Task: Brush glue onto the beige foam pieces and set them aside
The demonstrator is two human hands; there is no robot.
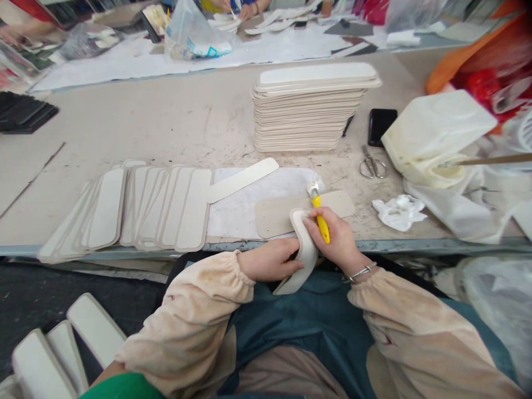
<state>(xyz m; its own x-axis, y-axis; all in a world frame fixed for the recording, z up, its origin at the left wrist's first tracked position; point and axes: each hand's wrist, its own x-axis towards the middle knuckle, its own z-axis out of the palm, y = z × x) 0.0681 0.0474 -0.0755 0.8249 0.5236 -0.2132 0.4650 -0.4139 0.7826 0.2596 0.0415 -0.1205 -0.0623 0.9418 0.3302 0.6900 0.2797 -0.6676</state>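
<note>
Between my two hands a white rounded strip (306, 249) is bent into a curve over the table's front edge. My left hand (272, 259) is closed on its left side. My right hand (336, 235) pinches its upper end and also holds a yellow-handled brush (321, 219), whose pale head points away from me. Just behind the strip, a beige rounded piece (274, 217) lies on a white sheet (233, 213). A narrow white strip (245, 178) rests slantwise on that sheet, touching a row of overlapping white pieces (193, 208) at the left.
A tall stack of pieces (307, 119) stands at the back centre. To the right are a black phone-like object (381, 126), scissors (373, 166), crumpled white tissue (399, 212) and a plastic container (436, 127). More pieces (44, 363) lie at lower left. Other people's hands (249, 10) show across the table.
</note>
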